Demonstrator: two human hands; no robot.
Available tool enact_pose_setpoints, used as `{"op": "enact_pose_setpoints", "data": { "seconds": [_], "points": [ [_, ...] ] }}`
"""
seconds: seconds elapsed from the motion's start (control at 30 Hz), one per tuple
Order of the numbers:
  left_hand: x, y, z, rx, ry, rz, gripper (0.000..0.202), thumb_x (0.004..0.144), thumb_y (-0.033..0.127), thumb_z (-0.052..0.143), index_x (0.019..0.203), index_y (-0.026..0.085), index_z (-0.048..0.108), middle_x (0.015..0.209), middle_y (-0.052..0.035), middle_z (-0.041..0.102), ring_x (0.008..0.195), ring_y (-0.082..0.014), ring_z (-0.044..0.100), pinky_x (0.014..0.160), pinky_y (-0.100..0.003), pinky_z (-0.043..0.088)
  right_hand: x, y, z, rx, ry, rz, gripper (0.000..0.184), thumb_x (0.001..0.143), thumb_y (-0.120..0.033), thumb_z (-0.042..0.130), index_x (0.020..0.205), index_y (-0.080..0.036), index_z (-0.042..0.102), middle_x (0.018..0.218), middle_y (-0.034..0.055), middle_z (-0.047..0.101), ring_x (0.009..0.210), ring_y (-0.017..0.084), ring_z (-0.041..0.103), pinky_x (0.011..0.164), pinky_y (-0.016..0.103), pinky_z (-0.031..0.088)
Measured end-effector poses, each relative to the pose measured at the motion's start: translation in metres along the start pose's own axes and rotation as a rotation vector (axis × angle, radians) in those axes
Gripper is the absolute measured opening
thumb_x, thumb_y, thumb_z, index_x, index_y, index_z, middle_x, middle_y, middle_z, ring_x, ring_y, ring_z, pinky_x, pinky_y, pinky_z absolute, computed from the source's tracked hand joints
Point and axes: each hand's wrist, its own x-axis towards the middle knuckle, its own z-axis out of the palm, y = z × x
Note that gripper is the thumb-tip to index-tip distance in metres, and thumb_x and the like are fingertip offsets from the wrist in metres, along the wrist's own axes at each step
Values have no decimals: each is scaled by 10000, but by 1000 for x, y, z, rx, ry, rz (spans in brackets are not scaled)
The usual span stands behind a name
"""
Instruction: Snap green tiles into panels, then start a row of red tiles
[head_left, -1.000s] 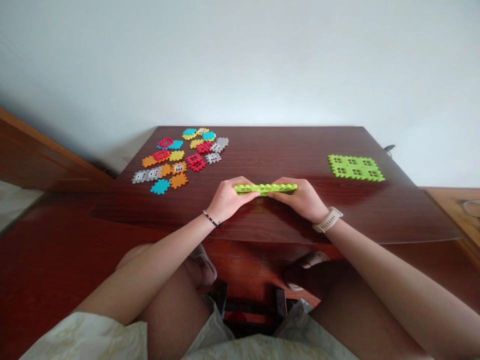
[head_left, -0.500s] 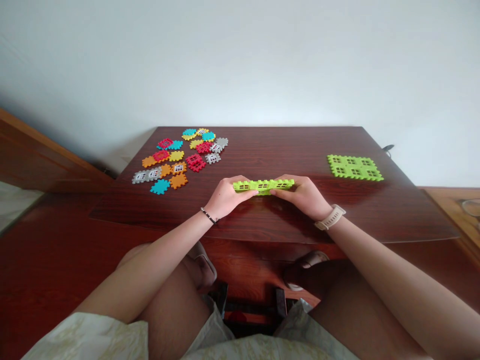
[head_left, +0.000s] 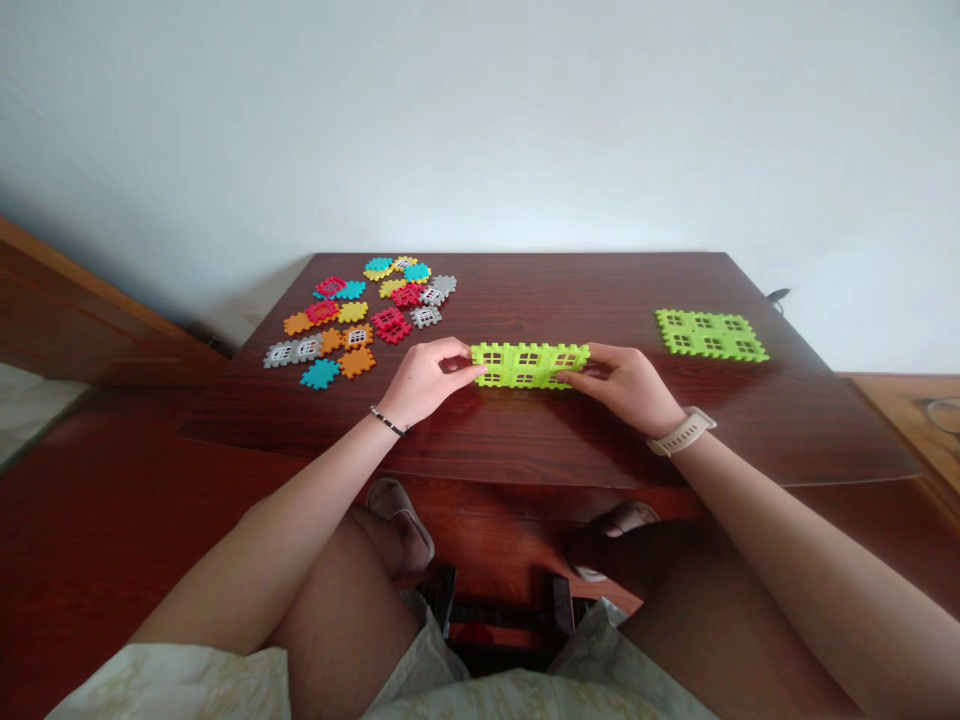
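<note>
A lime green strip of three joined window tiles (head_left: 529,365) stands tilted on the dark wooden table (head_left: 525,440), its face turned toward me. My left hand (head_left: 427,380) pinches the strip's left end with curled fingers. At the other end, my right hand (head_left: 626,385) grips it between thumb and fingers. A second flat panel of lime green tiles (head_left: 709,334) lies on the table far to the right, apart from both hands.
Several loose tiles in red, orange, yellow, teal and grey (head_left: 360,315) lie scattered at the table's back left. A white wall rises behind the table. My knees and sandalled feet show below the front edge. A glass object (head_left: 943,413) sits at the far right.
The green strip was held edge-on a second ago; it has turned so its windowed face shows and moved slightly away from me. Both hands shifted outward along its ends.
</note>
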Motion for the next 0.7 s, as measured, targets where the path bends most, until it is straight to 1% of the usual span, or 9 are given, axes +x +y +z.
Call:
{"op": "enact_pose_setpoints", "data": {
  "seconds": [0.17,0.33,0.4,0.5,0.7],
  "points": [
    [-1,2,-4,32,-32,31,295,925,462,787,806,199,726,885,-46,769,811,-195,689,779,-309,528,-1,2,-4,-65,12,-12,479,892,-673,806,1006,-208,835,960,87,839,836,301,751,803,440,595],
    [-2,3,-4,53,-38,33,289,936,456,772,810,201,722,888,-49,766,812,-201,689,782,-315,531,-3,0,-8,-92,21,-9,447,895,-659,799,833,-217,773,839,63,803,767,266,711,704,378,528],
    [-2,3,-4,57,-40,40,286,943,449,766,807,202,715,884,-46,759,805,-198,682,773,-311,527,-2,0,-8,-81,14,-5,440,892,-650,803,805,-221,761,831,61,794,771,262,702,706,372,517],
    [-2,3,-3,64,-39,53,283,946,434,762,791,204,702,864,-39,745,788,-194,667,759,-307,510,-2,1,-8,-55,0,1,435,893,-647,801,809,-222,769,854,61,791,792,260,688,724,375,508],
    [-2,1,-2,51,-31,70,251,946,386,760,786,204,697,868,-34,742,803,-192,663,780,-306,490,-1,1,-6,-55,15,-9,493,879,-691,801,741,-223,730,762,39,729,725,229,621,683,367,466]
  ]
}}
